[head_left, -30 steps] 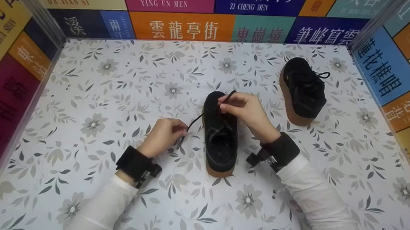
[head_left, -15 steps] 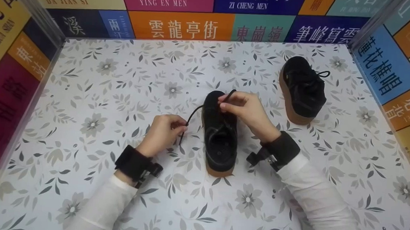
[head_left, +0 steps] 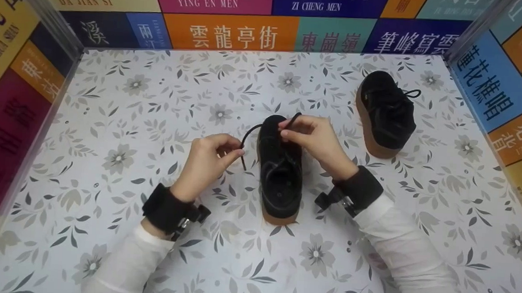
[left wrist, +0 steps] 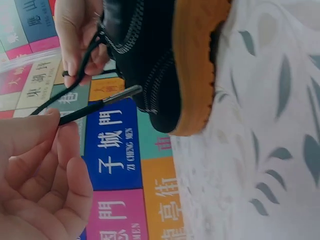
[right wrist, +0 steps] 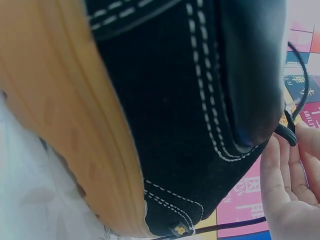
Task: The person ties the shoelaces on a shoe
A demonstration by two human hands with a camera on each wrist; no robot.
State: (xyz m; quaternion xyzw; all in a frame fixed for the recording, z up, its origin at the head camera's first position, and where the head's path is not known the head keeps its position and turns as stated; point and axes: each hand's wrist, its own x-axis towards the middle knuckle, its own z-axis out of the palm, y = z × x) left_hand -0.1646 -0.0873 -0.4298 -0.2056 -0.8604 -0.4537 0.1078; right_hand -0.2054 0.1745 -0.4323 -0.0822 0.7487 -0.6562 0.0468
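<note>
A black lace-up shoe (head_left: pixel 280 201) with a tan sole stands upright on the patterned surface, toe pointing away. To its left, my left hand (head_left: pixel 211 161) pinches one end of the shoelace (head_left: pixel 250 131) between thumb and forefinger. In the left wrist view, the lace's metal tip (left wrist: pixel 122 94) sticks out past those fingers toward the shoe. My right hand (head_left: pixel 317 138) is over the front of the shoe, where it pinches another part of the lace (right wrist: pixel 286 135) between thumb and finger. The lace arches from the left fingers up toward the shoe's front.
A second black shoe (head_left: pixel 385 115) with a tan sole stands at the back right, a lace loop (head_left: pixel 412 93) sticking out of its side. Colourful lettered panels (head_left: pixel 231 33) enclose the back and sides of the floral surface (head_left: pixel 155 114).
My left hand has risen slightly away from me and moved a little nearer the shoe, with the lace end. My right hand and both shoes have stayed nearly still.
</note>
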